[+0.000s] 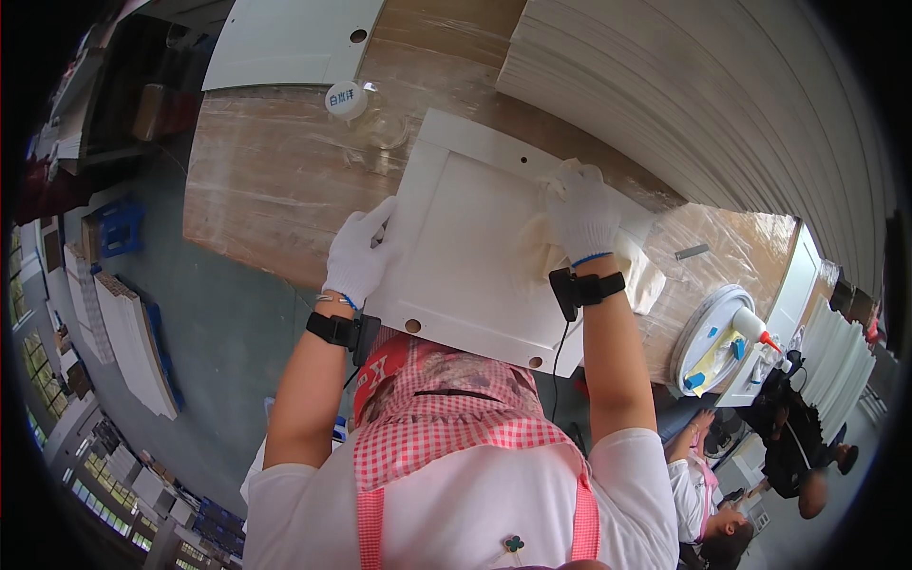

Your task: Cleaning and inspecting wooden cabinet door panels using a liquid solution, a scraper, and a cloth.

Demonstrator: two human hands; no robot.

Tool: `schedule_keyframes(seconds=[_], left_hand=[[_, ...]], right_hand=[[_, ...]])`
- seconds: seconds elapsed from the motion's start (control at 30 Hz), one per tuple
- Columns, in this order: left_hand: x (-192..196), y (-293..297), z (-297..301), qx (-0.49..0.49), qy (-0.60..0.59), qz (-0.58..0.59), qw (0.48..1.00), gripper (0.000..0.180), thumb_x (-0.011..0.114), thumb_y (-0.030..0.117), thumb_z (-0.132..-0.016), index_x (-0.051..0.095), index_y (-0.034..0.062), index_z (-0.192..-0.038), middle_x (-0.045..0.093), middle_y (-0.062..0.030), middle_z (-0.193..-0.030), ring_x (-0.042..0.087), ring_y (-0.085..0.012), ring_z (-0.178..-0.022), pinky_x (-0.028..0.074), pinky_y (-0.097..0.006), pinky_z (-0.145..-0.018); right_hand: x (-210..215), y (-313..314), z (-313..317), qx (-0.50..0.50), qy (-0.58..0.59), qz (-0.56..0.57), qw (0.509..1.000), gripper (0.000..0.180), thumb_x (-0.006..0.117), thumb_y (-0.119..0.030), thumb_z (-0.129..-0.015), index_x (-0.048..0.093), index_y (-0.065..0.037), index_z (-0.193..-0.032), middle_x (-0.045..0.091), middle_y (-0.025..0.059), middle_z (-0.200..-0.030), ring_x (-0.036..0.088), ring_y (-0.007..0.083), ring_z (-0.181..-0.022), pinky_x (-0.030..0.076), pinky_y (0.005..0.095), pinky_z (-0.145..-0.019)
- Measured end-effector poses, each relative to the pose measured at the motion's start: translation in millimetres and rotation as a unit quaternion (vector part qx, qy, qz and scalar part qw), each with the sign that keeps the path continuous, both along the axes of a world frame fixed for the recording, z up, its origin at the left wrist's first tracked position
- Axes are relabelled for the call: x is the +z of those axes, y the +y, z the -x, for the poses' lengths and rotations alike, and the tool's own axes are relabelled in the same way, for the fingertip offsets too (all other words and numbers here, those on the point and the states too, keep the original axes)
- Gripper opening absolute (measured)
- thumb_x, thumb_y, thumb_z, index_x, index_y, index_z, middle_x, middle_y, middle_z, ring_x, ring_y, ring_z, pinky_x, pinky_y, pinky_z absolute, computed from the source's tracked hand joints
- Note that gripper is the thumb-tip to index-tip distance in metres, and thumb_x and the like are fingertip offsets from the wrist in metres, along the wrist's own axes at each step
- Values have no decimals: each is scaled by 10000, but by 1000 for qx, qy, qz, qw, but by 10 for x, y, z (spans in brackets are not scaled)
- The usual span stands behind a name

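A white framed cabinet door panel [456, 237] lies at a slant on the table before me, with small round holes near its edges. My left hand [361, 252], in a white knit glove, grips the panel's left edge; its fingertips are partly hidden there. On the right side of the panel, my gloved right hand [581, 214] is closed on a cream cloth [540, 249]. The cloth is bunched under the hand and spreads past the wrist toward the panel's right edge. Both wrists wear black straps.
The table [275, 180] is covered in brown board and clear film. A clear jar with a white lid [346, 100] stands beyond the panel. Another white panel [285, 43] lies far left. Stacked boards [684, 104] fill the far right. A white glue bottle [749, 325] rests on a round lid [686, 347]. People are at right.
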State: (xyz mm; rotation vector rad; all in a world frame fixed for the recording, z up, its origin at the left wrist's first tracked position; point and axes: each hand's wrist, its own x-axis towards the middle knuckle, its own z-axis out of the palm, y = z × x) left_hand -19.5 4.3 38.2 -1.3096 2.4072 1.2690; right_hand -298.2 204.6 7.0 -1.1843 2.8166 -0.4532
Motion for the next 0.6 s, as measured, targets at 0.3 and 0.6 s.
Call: schedule_keyframes(seconds=[0.3,0.6], left_hand=[[-7,-62,33,-29,7,-7,1000,699,721,145,-745,567,155,-1427,588,-86,-933,617,-224,-831,525,-343,-804],[-7,-121,56,-151,-57,-3,987,698,683,251,-811,478,236,-1478,627,-89,-976,632,-295,-946,511,-438,-840]], right_hand=[[73,-482,-316,-5,47,-28,998,146,644,-257,-859,693,-135,-924,625,95,-1035,666,313,-877,559,438,-721],[101,-709,-453,-20,37,-43,998,146,649,-239,-861,688,-124,-941,649,84,-986,643,324,-959,533,440,-787]])
